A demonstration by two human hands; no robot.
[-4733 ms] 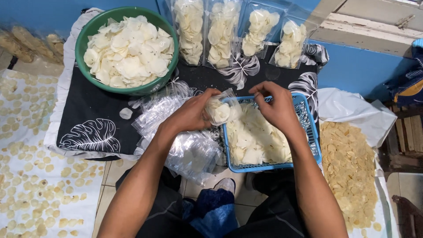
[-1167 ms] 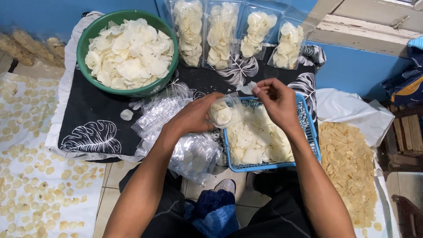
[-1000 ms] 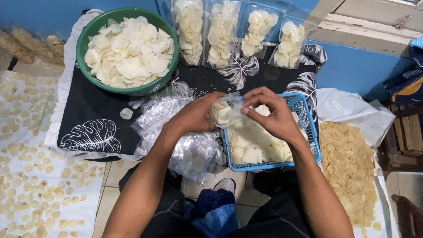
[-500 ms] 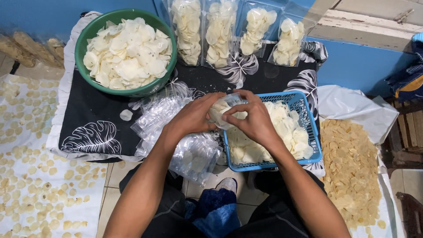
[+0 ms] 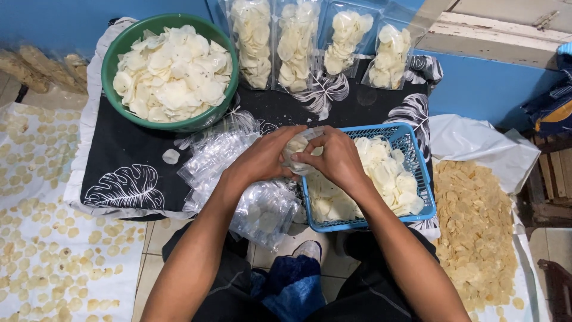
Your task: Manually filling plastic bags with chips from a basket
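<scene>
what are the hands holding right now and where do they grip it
Both the left hand and right hand hold a small clear bag of chips, gripped at its open top.

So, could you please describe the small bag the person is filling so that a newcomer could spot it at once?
Start at the blue basket of pale chips, right of the black leaf-print cloth. At its upper left corner, the left hand and right hand meet around a small clear bag. Unlike the four filled bags standing at the back, it is held up and only partly filled.
</scene>
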